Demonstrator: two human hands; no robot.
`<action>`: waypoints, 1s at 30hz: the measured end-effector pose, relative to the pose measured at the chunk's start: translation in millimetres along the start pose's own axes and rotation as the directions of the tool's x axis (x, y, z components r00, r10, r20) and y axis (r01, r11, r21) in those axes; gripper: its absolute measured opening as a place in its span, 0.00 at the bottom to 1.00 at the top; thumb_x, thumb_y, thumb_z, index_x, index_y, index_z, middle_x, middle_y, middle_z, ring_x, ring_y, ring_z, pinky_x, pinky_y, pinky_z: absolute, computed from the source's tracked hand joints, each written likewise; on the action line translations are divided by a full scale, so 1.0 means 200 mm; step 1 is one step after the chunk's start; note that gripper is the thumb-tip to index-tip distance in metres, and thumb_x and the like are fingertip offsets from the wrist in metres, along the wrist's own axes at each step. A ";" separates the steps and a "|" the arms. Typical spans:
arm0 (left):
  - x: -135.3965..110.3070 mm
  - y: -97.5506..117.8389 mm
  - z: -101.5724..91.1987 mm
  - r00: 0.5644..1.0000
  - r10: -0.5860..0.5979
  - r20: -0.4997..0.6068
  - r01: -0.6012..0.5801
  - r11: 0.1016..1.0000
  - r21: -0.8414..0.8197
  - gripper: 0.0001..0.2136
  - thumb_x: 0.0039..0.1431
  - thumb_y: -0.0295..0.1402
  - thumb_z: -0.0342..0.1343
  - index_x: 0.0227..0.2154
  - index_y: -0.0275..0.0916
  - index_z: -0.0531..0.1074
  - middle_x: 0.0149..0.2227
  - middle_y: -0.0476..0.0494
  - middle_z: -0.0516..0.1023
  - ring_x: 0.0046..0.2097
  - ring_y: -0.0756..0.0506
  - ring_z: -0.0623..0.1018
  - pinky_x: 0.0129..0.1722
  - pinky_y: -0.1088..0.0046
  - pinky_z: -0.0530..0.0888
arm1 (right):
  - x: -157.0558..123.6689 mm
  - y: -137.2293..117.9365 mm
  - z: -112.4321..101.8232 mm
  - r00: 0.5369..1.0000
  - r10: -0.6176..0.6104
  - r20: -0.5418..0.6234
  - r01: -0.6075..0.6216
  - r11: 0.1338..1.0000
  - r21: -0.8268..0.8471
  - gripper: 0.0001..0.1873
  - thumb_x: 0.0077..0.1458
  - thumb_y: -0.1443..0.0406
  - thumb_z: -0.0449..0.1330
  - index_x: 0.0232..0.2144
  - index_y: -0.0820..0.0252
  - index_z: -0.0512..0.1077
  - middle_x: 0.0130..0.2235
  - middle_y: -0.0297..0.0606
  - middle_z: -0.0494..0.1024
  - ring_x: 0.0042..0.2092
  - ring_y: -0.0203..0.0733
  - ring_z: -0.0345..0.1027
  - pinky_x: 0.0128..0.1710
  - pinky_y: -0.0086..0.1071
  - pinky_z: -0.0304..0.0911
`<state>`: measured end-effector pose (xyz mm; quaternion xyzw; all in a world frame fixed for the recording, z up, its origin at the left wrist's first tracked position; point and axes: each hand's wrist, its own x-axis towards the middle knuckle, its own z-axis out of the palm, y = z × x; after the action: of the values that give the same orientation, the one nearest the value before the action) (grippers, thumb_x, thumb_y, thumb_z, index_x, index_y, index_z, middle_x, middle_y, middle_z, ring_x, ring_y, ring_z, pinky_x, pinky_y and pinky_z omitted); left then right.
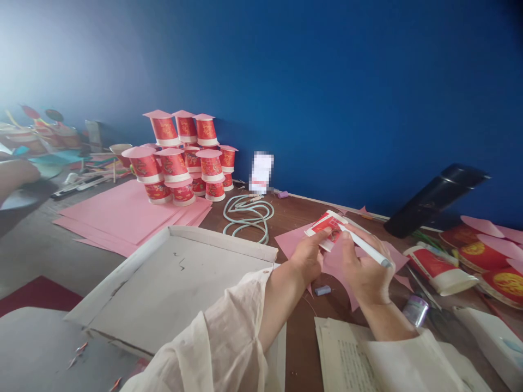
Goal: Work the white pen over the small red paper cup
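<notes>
My left hand [308,257] grips a red and white paper cup [327,219] that lies on its side, tilted above the table. In my right hand [368,277] is a white pen [372,251], its front end close to the cup's printed wall. Whether the tip touches the cup, I cannot tell. Beneath both hands lies cut pink paper [288,240]. A small grey-purple eraser-like block [322,291] rests on the table just below the cup.
Stacked red cups with pink paper tops [171,163] stand at the wall beside pink sheets [118,209]. A shallow cardboard tray [192,283] lies left of my arms. A coiled cable [249,218], phone [261,173], leaning black bottle [433,201] and another person's arm [16,177] are around.
</notes>
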<state>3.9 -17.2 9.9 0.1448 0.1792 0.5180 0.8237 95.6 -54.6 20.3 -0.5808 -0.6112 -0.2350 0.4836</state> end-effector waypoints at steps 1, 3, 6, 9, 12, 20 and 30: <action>0.00 0.00 0.00 1.000 -0.004 -0.002 0.004 1.000 0.001 0.12 0.39 0.31 0.67 0.30 0.37 0.76 0.35 0.44 0.79 0.48 0.42 0.75 0.54 0.67 0.64 | 0.00 0.00 0.00 1.000 -0.001 -0.001 0.001 1.000 -0.005 0.12 0.56 0.63 0.56 0.39 0.60 0.75 0.38 0.42 0.80 0.40 0.46 0.73 0.44 0.41 0.67; 0.00 0.00 0.00 1.000 0.001 -0.001 -0.001 1.000 0.004 0.12 0.39 0.31 0.66 0.30 0.37 0.76 0.35 0.44 0.79 0.48 0.42 0.75 0.54 0.67 0.64 | 0.00 -0.01 0.00 1.000 -0.001 -0.002 0.001 1.000 -0.006 0.12 0.56 0.63 0.56 0.40 0.60 0.75 0.38 0.42 0.80 0.40 0.45 0.73 0.44 0.41 0.66; 0.01 -0.01 -0.01 1.000 0.007 0.009 -0.007 1.000 -0.004 0.11 0.41 0.30 0.66 0.31 0.37 0.77 0.37 0.43 0.79 0.48 0.42 0.75 0.54 0.68 0.64 | 0.00 -0.02 -0.01 1.000 0.011 -0.004 -0.011 1.000 0.022 0.12 0.55 0.62 0.56 0.39 0.60 0.75 0.38 0.42 0.80 0.41 0.45 0.73 0.45 0.40 0.66; 0.02 -0.01 -0.02 1.000 -0.007 -0.006 0.006 0.999 -0.034 0.11 0.42 0.29 0.65 0.32 0.37 0.77 0.37 0.42 0.80 0.49 0.43 0.75 0.54 0.69 0.65 | -0.01 -0.03 -0.01 0.994 0.112 -0.014 -0.110 0.989 0.098 0.14 0.56 0.60 0.56 0.41 0.59 0.75 0.41 0.43 0.79 0.42 0.44 0.72 0.46 0.40 0.66; 0.02 0.00 -0.01 0.998 -0.034 -0.059 0.030 0.998 -0.062 0.09 0.43 0.30 0.64 0.31 0.37 0.76 0.36 0.42 0.80 0.47 0.43 0.76 0.52 0.70 0.66 | -0.01 0.00 0.00 0.930 0.367 0.007 -0.358 0.904 0.233 0.18 0.57 0.56 0.54 0.46 0.58 0.73 0.41 0.43 0.78 0.40 0.43 0.72 0.44 0.41 0.66; 0.00 0.01 0.01 0.994 -0.100 0.051 0.105 0.990 -0.098 0.10 0.46 0.32 0.62 0.33 0.34 0.76 0.35 0.40 0.80 0.38 0.45 0.77 0.47 0.70 0.70 | 0.01 0.10 0.09 0.674 0.636 0.375 -0.652 0.274 0.707 0.24 0.54 0.49 0.54 0.48 0.55 0.64 0.42 0.39 0.76 0.41 0.42 0.72 0.36 0.37 0.68; -0.06 0.00 0.04 0.987 -0.079 0.139 0.090 0.993 -0.071 0.10 0.50 0.34 0.60 0.34 0.33 0.76 0.36 0.41 0.80 0.40 0.46 0.77 0.50 0.71 0.69 | 0.01 0.03 0.10 0.651 0.512 0.560 -0.664 0.028 0.747 0.19 0.51 0.54 0.59 0.42 0.58 0.68 0.43 0.38 0.74 0.43 0.40 0.70 0.43 0.36 0.67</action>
<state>2.1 -28.4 19.6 0.1402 0.1085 0.4780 0.8603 94.2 -35.1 11.6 -0.4105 -0.3619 0.4144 0.7271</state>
